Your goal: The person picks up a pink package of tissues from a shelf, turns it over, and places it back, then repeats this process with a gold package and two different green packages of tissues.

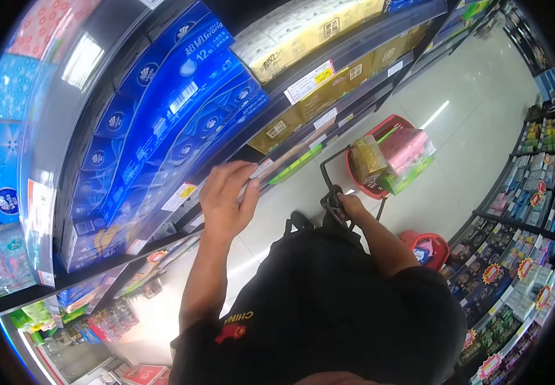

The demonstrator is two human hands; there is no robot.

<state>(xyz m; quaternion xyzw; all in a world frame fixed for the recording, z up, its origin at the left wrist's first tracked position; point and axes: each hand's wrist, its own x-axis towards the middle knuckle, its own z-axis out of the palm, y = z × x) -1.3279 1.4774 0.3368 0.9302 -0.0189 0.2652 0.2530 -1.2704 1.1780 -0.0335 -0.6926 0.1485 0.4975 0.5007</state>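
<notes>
My left hand (227, 200) is raised beside the shelf front, its thumb apart from the loosely bent fingers and nothing held in it. The fingertips overlap a price label on the shelf edge in this view. Close by are blue packs of tissues (181, 106) stacked on the shelf. My right hand (353, 206), down by my side, is closed round the black handle (330, 176) of a red shopping basket (353, 168). In the basket sit a gold pack (368, 159) and a larger pink and green pack (407, 157).
Yellow-white tissue packs (309, 32) and gold packs (348, 77) fill shelves farther along. A second red basket (441, 247) stands on the floor behind my right arm. Across the tiled aisle (460, 122) runs another shelf of small boxed goods (483, 250).
</notes>
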